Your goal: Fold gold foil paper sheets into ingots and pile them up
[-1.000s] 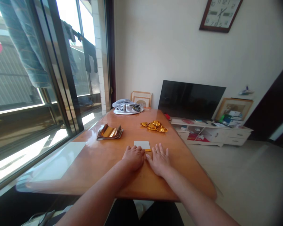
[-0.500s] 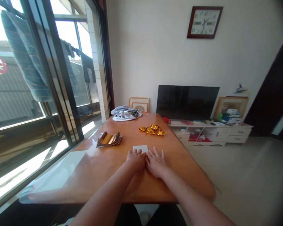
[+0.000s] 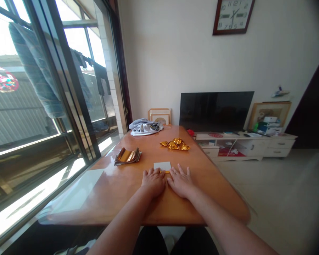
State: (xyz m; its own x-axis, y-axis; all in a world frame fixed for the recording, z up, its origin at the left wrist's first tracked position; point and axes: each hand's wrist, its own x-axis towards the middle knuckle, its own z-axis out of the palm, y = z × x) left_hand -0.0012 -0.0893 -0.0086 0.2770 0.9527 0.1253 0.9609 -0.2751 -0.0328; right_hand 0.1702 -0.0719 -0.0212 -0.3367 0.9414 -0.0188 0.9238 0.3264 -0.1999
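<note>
A small pale sheet of paper (image 3: 162,165) lies flat on the table, with a narrow gold folded strip (image 3: 167,172) along its near edge. My left hand (image 3: 153,182) rests palm down on the left part of the fold, its fingers slightly bent and apart. On the right side, my right hand (image 3: 181,182) lies flat with fingers spread, touching the paper's right end. Neither hand grasps anything. Part of the sheet is hidden under my fingers.
On the wooden table (image 3: 117,191), a stack of curled gold foil sheets (image 3: 128,156) sits left of the paper. Folded gold foil pieces (image 3: 175,144) lie beyond it. Bundled grey cloth (image 3: 145,127) is at the far end. A window runs along the left.
My hands have moved slightly apart along the fold, so more of the gold strip shows between them. The whole view has shifted a little.
</note>
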